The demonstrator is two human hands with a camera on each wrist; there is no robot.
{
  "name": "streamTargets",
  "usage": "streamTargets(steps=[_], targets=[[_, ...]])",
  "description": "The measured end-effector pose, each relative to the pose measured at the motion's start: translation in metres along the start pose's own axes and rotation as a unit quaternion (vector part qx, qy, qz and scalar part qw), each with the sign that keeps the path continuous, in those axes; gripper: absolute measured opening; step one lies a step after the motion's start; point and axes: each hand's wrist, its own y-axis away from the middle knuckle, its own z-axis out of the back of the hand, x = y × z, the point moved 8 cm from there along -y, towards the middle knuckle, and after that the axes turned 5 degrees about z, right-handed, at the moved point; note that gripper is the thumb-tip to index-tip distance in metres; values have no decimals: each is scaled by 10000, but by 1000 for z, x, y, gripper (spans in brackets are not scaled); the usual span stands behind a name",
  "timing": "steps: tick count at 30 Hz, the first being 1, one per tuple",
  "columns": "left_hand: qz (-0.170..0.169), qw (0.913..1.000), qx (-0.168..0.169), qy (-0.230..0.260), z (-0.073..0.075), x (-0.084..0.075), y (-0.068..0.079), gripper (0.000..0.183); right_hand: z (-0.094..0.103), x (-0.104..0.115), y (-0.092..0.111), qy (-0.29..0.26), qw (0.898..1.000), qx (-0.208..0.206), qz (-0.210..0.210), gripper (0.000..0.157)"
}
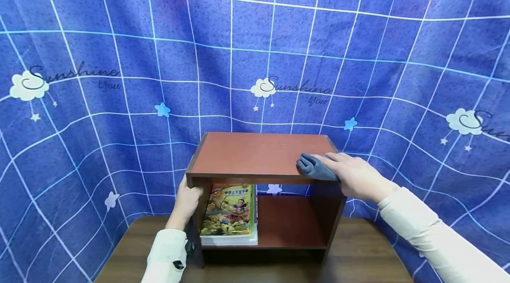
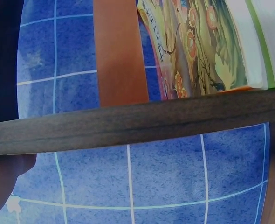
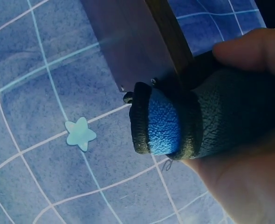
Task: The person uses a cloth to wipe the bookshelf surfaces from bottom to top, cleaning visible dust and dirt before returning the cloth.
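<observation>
A small shelf unit [image 1: 255,152] has a reddish-brown top and dark edges. My right hand [image 1: 360,176] grips a folded grey-blue cloth [image 1: 314,167] on the front right corner of the top. In the right wrist view the cloth [image 3: 165,121] bulges out from the hand, its lit fold bright blue. My left hand [image 1: 187,201] rests against the outer face of the unit's left side panel, fingers reaching up along it. The left wrist view shows only a bit of that hand [image 2: 9,172], close by the panel's dark edge [image 2: 128,123].
Inside the unit, books [image 1: 229,212] with an illustrated top cover lie stacked at the left of the lower board [image 1: 291,221]. The unit stands on a wooden table [image 1: 362,252]. A blue curtain [image 1: 255,52] with white grid lines hangs behind and at both sides.
</observation>
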Motion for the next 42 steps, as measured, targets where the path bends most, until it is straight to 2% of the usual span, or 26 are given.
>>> streamTargets(steps=[7,14,18,21,23,24,28,30,32,36,42], targets=[[66,9999,67,-143,0,0,3,82,3,5,5,258,9994,-205,-41,84],[152,9998,4,-131,-1,0,3,80,5,9,13,415,9980,-473,4,89],[200,9997,-10,-128,-2,1,3,79,1,11,18,611,9952,-760,45,91],[223,9997,-7,-134,-2,2,3,80,-4,13,25,1009,9887,-1108,-58,91],[194,9998,-12,-90,-2,1,3,81,-8,16,32,1250,9802,-1528,-155,85],[175,9998,-7,-58,-2,1,3,82,-10,19,35,1386,9735,-1805,-213,76],[95,9999,-16,90,-2,-1,2,83,-11,32,51,1584,9362,-3121,-306,46],[95,9999,-28,90,-2,0,2,83,-11,38,57,1581,9170,-3648,-319,42],[84,9999,-57,84,-1,0,2,83,-11,41,61,1488,9026,-4027,-318,39],[3,9999,-166,20,0,0,2,82,-12,44,69,1293,8836,-4489,-322,38],[82,9999,-136,-11,-1,-3,4,80,-18,46,78,1416,8685,-4727,-463,41]])
